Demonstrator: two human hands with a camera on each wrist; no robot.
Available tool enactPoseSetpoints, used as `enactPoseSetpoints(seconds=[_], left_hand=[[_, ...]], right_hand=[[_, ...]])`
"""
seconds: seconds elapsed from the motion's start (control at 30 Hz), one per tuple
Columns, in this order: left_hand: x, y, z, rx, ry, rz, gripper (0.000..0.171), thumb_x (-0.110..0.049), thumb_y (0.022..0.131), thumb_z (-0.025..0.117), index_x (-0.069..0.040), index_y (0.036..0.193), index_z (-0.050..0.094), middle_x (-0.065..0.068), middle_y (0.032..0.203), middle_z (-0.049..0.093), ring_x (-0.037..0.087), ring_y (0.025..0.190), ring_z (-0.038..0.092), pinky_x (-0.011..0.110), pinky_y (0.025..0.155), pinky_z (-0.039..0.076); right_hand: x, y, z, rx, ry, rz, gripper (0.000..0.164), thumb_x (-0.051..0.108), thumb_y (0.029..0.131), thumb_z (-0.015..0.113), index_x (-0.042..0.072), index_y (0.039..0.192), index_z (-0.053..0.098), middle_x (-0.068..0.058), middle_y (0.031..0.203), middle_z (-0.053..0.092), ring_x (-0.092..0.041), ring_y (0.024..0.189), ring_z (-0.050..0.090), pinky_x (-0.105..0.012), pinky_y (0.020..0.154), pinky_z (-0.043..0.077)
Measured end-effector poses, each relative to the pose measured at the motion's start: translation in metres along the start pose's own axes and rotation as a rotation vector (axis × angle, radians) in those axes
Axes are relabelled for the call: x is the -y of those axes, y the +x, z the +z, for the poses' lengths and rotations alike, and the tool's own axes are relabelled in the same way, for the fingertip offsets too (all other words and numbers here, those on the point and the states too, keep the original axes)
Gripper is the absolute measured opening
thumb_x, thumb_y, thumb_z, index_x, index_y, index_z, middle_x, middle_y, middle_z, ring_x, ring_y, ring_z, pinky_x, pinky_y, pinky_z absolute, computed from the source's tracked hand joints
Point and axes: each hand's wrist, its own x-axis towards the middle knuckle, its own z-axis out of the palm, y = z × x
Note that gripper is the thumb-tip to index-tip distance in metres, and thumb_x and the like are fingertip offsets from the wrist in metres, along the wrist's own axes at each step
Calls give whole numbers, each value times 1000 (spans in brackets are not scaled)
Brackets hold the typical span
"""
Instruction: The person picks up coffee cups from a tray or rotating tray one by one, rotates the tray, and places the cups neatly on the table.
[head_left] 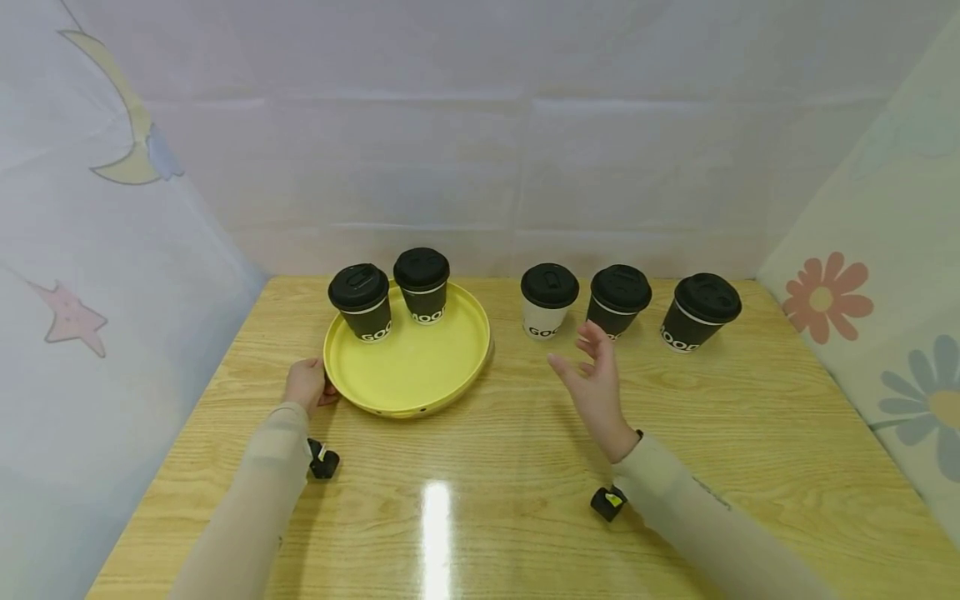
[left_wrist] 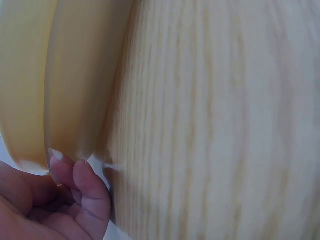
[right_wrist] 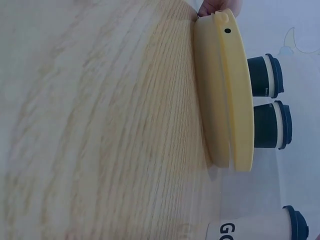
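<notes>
Against the left rim of the round yellow tray [head_left: 408, 379], my left hand [head_left: 305, 383] grips the edge; in the left wrist view its curled fingers [left_wrist: 92, 187] lie against the tray's side. Two black paper cups with black lids, the left cup [head_left: 363, 308] and the right cup [head_left: 424, 287], stand upright on the tray. My right hand [head_left: 600, 400] is raised over the table, thumb and fingers spread apart, holding nothing. Just beyond it are a white cup [head_left: 546, 317] with a black lid and a black cup [head_left: 617, 302], its lower part hidden behind the fingertips.
Another black lidded cup [head_left: 697, 312] stands farther right on the wooden table [head_left: 510, 500]. Patterned cloth walls [head_left: 525, 150] close in the back and both sides. A small black device [head_left: 322, 460] sits at my left wrist, and a similar device [head_left: 607, 503] at my right.
</notes>
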Motion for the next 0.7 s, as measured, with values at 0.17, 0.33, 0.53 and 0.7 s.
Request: enactPoseSetpoints(seconds=[0.17, 0.33, 0.53, 0.7], left_hand=[[0, 1, 0, 3, -11, -7, 44, -22, 109, 26, 10, 133, 44, 0, 63, 46, 6, 53, 48, 21, 53, 50], [1, 4, 0, 0, -21, -9, 44, -22, 109, 26, 10, 133, 44, 0, 63, 47, 6, 53, 48, 21, 52, 50], [2, 6, 0, -4, -10, -7, 42, -21, 109, 26, 9, 129, 46, 1, 64, 46, 6, 53, 48, 21, 52, 49], [2, 6, 0, -8, -16, -8, 42, -22, 108, 26, 9, 128, 46, 0, 63, 46, 6, 53, 48, 21, 52, 49]], right_hand=[[1, 3, 8, 40, 14, 9, 66, 3, 91, 67, -3, 144, 28, -19, 143, 33, -33, 130, 33, -55, 104, 27], [4, 8, 16, 96, 35, 25, 70, 5, 92, 66, -3, 147, 23, -23, 146, 28, -38, 133, 29, -56, 109, 24], [4, 14, 26, 142, 37, 23, 70, 6, 92, 67, -4, 147, 24, -24, 149, 26, -41, 135, 29, -56, 110, 24], [5, 19, 36, 194, 54, 16, 74, 7, 92, 67, -4, 149, 20, -23, 150, 25, -41, 136, 28, -57, 111, 23]])
